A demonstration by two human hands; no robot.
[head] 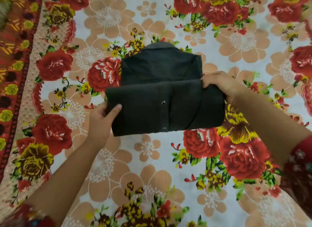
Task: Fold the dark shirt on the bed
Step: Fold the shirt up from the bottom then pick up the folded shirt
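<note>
The dark shirt (162, 69) is laid near the middle of the bed (148, 160), which is covered by a floral sheet (243, 40) printed with red, yellow and peach blooms. The collar (159, 46) is turned toward the far side, and the upper body of the garment is spread flat against the sheet. The lower part is doubled up over the body as a broad band (143, 111), wider than the part beneath it, with its upper edge running across the shirt's middle. Two metal snaps are shown on the placket of this band, one (163, 103) above the other (164, 129).

The band's left edge is gripped by the left hand (101, 116): the thumb (116, 108) is pressed on top of the cloth and the fingers are tucked beneath it, out of sight. The band's upper right corner is grasped by the right hand (219, 84), whose fingers are curled over the edge. Whether the band's near hem is lifted off the sheet cannot be told.

Both forearms are stretched in from the near side, and a red patterned sleeve (301, 160) is seen at the right edge. A dark red border (15, 84) is carried along the sheet's left side.
</note>
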